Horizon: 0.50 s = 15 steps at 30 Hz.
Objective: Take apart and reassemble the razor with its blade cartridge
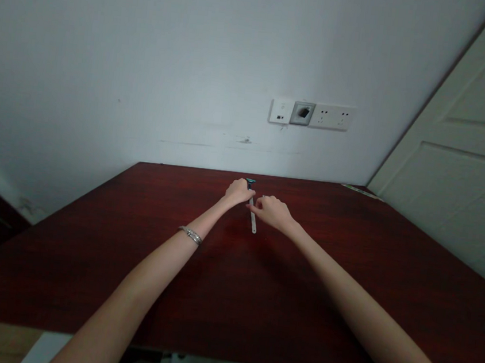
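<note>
A razor with a teal head and a pale, slim handle is held over the dark red table, head end pointing toward the wall. Just below that head, my left hand is closed around the upper handle and covers part of it. A silver bracelet circles my left wrist. Close by on the right, my right hand has its fingers loosely curled and its thumb apart from them. The thumb tip overlaps the razor handle in view; whether it touches, I cannot tell.
The glossy dark red tabletop runs back to a white wall with a row of sockets. A pale door stands at the right. A thin flat strip lies at the back right edge. Cables and pale items sit below the front edge.
</note>
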Available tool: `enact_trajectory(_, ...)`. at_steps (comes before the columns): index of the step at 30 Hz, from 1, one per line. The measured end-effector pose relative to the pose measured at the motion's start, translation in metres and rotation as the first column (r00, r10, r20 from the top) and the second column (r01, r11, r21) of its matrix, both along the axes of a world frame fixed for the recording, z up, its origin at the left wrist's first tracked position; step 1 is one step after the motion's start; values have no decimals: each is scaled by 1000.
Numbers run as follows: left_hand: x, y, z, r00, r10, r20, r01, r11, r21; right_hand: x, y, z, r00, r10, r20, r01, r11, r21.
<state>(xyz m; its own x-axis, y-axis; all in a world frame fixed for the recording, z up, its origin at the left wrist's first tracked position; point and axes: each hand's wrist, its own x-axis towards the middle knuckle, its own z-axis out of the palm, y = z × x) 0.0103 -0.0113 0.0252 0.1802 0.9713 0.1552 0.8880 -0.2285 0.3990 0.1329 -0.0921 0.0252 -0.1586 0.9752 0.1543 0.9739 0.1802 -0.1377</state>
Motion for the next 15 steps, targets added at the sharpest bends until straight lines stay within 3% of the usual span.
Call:
enact_trajectory(9,13,-6,6,994,-54,91,54,999,0,5,-2,-1,999,-32,-14,32,999,3)
enact_trajectory(15,40,-4,5,981,-126,149,118,991,65,36,1,-5,998,-56,-29,58,995,80)
